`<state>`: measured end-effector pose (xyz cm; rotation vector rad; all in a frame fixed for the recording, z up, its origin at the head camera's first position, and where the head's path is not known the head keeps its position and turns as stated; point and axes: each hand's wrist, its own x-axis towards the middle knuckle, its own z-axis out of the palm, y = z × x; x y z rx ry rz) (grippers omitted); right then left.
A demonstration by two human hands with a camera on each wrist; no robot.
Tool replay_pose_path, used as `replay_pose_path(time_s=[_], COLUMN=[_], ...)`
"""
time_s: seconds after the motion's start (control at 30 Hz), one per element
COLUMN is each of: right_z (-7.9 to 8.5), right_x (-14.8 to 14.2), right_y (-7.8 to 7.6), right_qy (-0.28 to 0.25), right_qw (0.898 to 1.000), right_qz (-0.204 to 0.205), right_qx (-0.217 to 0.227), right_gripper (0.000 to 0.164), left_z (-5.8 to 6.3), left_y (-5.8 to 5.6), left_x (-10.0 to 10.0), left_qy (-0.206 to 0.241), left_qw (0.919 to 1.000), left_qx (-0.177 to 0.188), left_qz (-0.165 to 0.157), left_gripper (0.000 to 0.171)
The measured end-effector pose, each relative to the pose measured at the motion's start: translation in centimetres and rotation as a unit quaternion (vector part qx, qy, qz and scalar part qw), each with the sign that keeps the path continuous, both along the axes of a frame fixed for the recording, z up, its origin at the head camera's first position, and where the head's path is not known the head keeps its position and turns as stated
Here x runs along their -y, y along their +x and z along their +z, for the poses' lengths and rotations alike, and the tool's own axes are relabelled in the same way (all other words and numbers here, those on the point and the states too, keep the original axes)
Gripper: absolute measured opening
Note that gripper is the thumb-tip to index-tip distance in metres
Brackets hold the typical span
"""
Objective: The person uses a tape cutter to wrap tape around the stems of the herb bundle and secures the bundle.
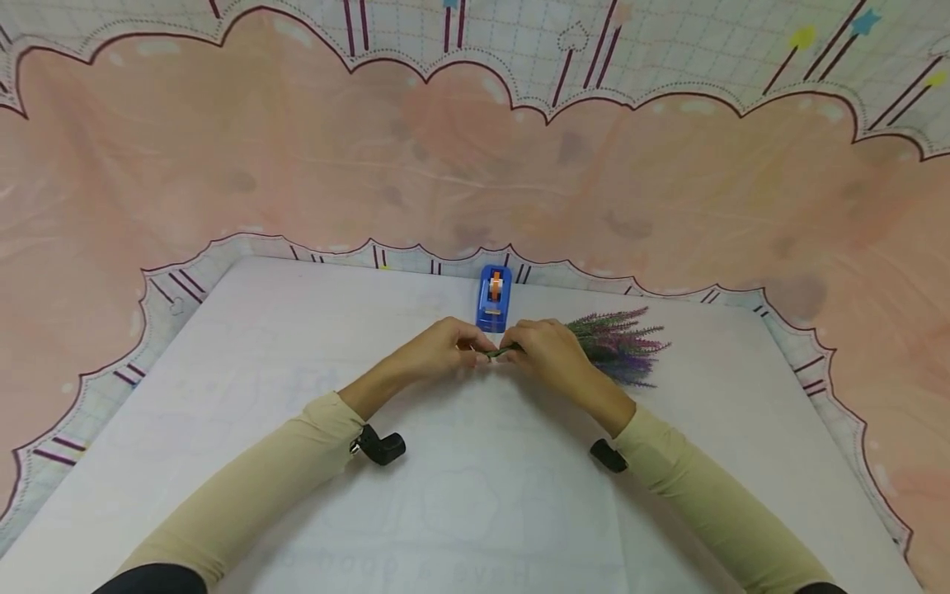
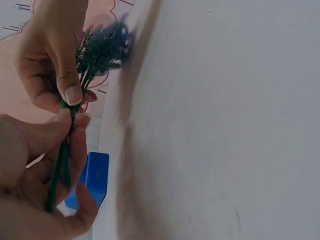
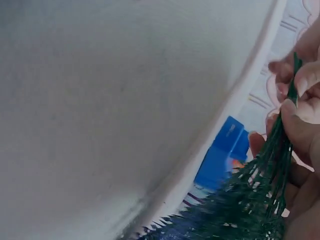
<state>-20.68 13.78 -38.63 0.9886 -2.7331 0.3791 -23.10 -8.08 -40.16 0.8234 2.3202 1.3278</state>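
Note:
A bunch of artificial lavender (image 1: pixel 623 346), with purple and pink flower spikes and green stems, points to the right above the white table. My right hand (image 1: pixel 549 351) grips its gathered stems just below the flowers. Close beside it, my left hand (image 1: pixel 449 346) pinches the lower stems (image 2: pixel 62 165) between thumb and fingers. In the right wrist view the green foliage (image 3: pixel 235 200) fans out below the right hand (image 3: pixel 300 145), while the left hand (image 3: pixel 305 80) holds the stem ends. The two hands nearly touch.
A blue tape dispenser (image 1: pixel 493 297) with an orange core stands just beyond my hands, near the table's far edge. The white table (image 1: pixel 445 495) lies under both arms. A pink patterned cloth (image 1: pixel 334 148) with scalloped borders surrounds it.

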Motion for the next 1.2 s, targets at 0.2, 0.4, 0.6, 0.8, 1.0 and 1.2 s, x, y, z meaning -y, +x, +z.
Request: replay_pose_path(time_s=[0.2,0.4,0.6,0.8,1.0,1.2], right_z=[-0.12,-0.01,0.03,0.07,-0.04,-0.19], right_x=[0.09,0.07,0.18,0.06,0.2,0.46], right_y=[-0.16,-0.01,0.12,0.16,-0.18,-0.46], right_qy=[0.029,0.038,0.033,0.034,0.052,0.067], right_qw=[0.999,0.999,0.999,0.999,0.999,0.998], right_qz=[0.01,-0.003,-0.024,-0.023,-0.015,-0.016], right_qx=[0.007,-0.004,0.016,0.008,-0.007,-0.009], right_gripper=[0.022,0.02,0.015,0.01,0.008,0.013], left_z=[0.15,0.25,-0.16,-0.52,-0.5,-0.49], left_y=[-0.22,-0.16,-0.11,-0.23,-0.1,-0.34], left_x=[-0.19,-0.24,-0.21,-0.13,-0.17,-0.16], left_qy=[-0.016,0.007,0.002,-0.02,-0.01,0.006], left_qw=[0.9991,0.9997,0.9995,0.9975,0.9975,0.9984], left_qx=[-0.037,-0.007,-0.012,-0.062,-0.061,-0.042], left_qz=[0.012,0.024,0.028,0.028,0.035,0.038], left_gripper=[0.019,0.015,0.012,0.013,0.007,0.008])
